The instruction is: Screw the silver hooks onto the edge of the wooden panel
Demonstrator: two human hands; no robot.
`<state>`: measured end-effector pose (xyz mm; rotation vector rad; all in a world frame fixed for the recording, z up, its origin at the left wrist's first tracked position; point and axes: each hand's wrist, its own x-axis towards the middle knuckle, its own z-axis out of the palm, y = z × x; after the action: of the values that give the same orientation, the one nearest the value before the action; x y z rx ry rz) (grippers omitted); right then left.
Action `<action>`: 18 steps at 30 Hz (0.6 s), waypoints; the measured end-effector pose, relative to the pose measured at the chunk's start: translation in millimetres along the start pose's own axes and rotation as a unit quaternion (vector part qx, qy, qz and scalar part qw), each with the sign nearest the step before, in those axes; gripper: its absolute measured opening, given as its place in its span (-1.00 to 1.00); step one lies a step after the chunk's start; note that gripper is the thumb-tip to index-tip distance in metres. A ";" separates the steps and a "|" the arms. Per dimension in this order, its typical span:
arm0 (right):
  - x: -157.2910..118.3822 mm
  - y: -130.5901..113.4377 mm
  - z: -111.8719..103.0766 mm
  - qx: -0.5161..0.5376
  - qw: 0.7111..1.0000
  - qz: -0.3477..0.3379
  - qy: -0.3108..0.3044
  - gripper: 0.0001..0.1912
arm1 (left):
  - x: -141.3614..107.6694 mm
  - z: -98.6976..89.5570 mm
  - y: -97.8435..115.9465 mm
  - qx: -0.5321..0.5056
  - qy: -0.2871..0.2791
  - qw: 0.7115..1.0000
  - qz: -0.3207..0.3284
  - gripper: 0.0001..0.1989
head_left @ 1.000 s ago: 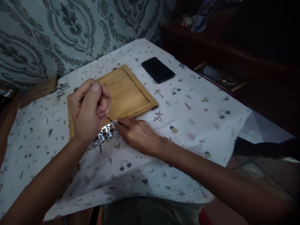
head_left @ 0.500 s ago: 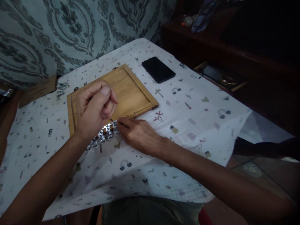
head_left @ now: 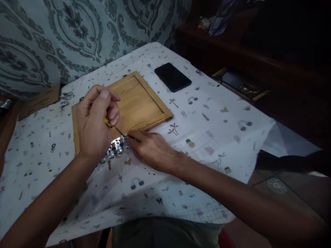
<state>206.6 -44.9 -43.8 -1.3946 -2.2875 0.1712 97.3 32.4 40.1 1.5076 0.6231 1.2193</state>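
Observation:
My left hand (head_left: 96, 120) is closed around a screwdriver (head_left: 108, 122) with a yellow and black handle; most of the handle is hidden by the fingers. Its thin shaft slants down to the right end of a shiny metal hook rack (head_left: 118, 145). The rack lies along the near edge of a framed wooden board (head_left: 137, 98), its hooks hanging over the tablecloth. At that right end my right hand (head_left: 156, 150) pinches the rack close to the screwdriver's tip. Its fingertips partly cover the spot, and whether a screw is there I cannot tell.
A black phone (head_left: 172, 77) lies on the patterned tablecloth (head_left: 207, 137), behind and right of the board. Brown cardboard (head_left: 40, 101) is at the left edge by the wall. Beyond the right side an open drawer (head_left: 243, 86) shows in the dark.
My left hand has shifted slightly left and turned, so the screwdriver's yellow handle and more of its shaft now show. My right hand stays at the rack's end.

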 end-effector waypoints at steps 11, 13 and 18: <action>0.1 0.2 -1.1 0.002 1.000 0.001 -0.003 -0.83 | 0.0 2.9 -2.8 -0.006 -0.011 1.000 0.011 -0.70; 0.0 0.2 -1.1 0.000 1.000 0.002 -0.009 -0.83 | -0.5 3.0 -2.6 -0.006 -0.026 0.999 0.018 -0.69; 0.7 -0.4 -1.8 -0.007 1.000 0.005 -0.017 -0.82 | 0.9 0.5 -1.7 -0.021 -0.061 0.998 -0.002 -0.70</action>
<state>206.8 -44.8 -41.8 -1.4208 -2.3151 0.1834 98.4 33.5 39.0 1.5329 0.5168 1.1216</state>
